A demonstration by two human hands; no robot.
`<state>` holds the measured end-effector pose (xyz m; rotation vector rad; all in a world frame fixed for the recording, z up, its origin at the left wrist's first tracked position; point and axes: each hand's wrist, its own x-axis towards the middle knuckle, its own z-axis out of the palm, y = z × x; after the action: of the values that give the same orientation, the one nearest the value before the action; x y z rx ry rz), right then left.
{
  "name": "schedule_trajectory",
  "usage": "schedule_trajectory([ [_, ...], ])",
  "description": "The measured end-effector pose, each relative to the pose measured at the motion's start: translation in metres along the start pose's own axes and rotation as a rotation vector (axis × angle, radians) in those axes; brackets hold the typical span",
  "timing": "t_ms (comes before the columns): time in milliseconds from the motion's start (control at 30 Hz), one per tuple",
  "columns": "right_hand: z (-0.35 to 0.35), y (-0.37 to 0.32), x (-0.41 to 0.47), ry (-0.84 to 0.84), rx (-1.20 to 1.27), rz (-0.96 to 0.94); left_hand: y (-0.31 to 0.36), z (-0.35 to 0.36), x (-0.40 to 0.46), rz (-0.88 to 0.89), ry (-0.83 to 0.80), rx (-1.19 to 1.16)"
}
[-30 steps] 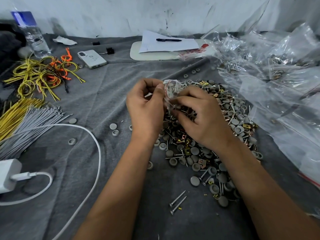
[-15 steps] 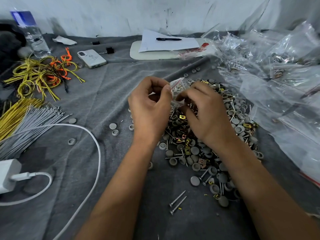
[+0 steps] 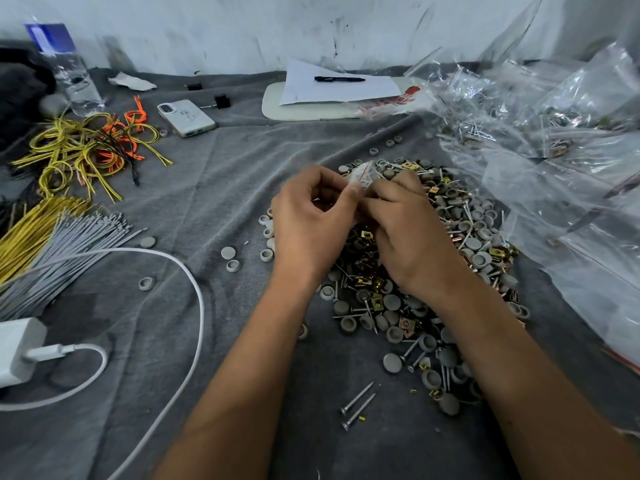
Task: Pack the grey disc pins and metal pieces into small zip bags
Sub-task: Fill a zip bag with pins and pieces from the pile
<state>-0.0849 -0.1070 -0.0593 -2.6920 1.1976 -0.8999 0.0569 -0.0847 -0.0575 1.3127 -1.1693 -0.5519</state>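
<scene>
Small zip bag [image 3: 360,174]: clear, red-striped near the top, blurred, held above the far edge of the parts heap; contents not legible, lower part hidden behind the fingers. Left hand [image 3: 311,225]: fingers curled, thumb and forefinger pinching the bag's left side. Right hand [image 3: 408,230]: fingers curled, pinching the bag's right side, touching the left hand at the fingertips; its palm covers the middle of the heap. Heap of grey disc pins and metal pieces [image 3: 450,258]: grey caps, screws, brass-coloured clips, mixed, on the grey cloth [image 3: 214,188], partly hidden under both forearms. Two loose screws [image 3: 356,405]: side by side, just clear of the heap's near edge. Stray grey caps [image 3: 228,252]: scattered left of the heap. Clear plastic bags [image 3: 554,140]: piled at right, cut off by the frame edge. White cable [image 3: 194,292] and charger [image 3: 17,351]: left. Grey and yellow ties [image 3: 52,251], yellow and orange wires [image 3: 79,150], phone [image 3: 187,117], bottle [image 3: 69,71], paper with pen [image 3: 339,79]: far side.
</scene>
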Motion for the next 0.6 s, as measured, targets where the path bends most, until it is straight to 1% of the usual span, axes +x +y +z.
schedule_trajectory([
  [133, -0.001, 0.000, 0.000, 0.119, 0.082, 0.001, 0.001, -0.003, 0.002, 0.026, 0.060, 0.069],
  [233, -0.001, 0.001, 0.001, 0.194, 0.133, 0.036, 0.000, -0.006, 0.005, 0.003, 0.142, 0.086],
  [300, 0.000, 0.001, 0.001, 0.212, 0.159, 0.050, 0.001, -0.007, 0.005, -0.002, 0.198, 0.100],
  [433, 0.002, 0.001, 0.002, 0.236, 0.169, 0.077, 0.001, -0.013, 0.005, 0.061, 0.325, 0.147],
  [500, 0.001, 0.004, 0.001, 0.210, 0.178, 0.076, 0.001, -0.016, 0.006, 0.089, 0.379, 0.153],
  [600, -0.001, 0.014, -0.001, 0.050, 0.114, 0.023, 0.000, -0.020, 0.008, 0.118, 0.415, 0.225],
])
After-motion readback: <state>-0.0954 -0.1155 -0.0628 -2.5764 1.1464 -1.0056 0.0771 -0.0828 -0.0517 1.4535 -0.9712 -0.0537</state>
